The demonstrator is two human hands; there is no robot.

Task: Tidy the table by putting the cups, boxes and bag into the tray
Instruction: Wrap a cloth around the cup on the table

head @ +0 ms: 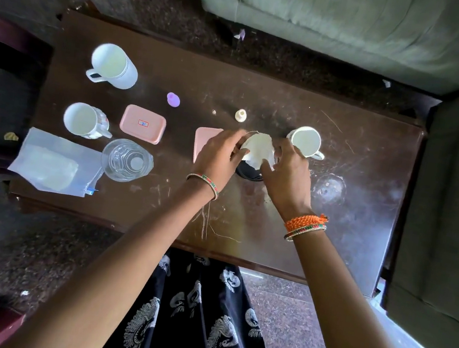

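Holding a crumpled white piece of cloth or paper [256, 151] with both hands, the person was working right over the middle of the dark brown tabletop [262, 90]. Left hand [218, 158] had its fingers [237, 141] curled around the left edge of that white piece, right hand [288, 171] had its fingers [269, 169] pinching the right edge. Something dark and round [248, 173] sat just under the white piece, couldn't tell what it was.

Using that white piece as the landmark: a white cup [307, 141] stood just to its right, near the right hand. A pink box [205, 141] lay just to its left, partly hidden by the left hand. Further left sat a second pink box with a label [143, 124], then a patterned cup [86, 120], a clear glass [126, 160] and a clear plastic bag [54, 164] hanging over the edge. Far upper left stood a tall white mug [114, 65]. A small purple bottle [173, 100] and a small cream bottle [240, 115] stood behind it
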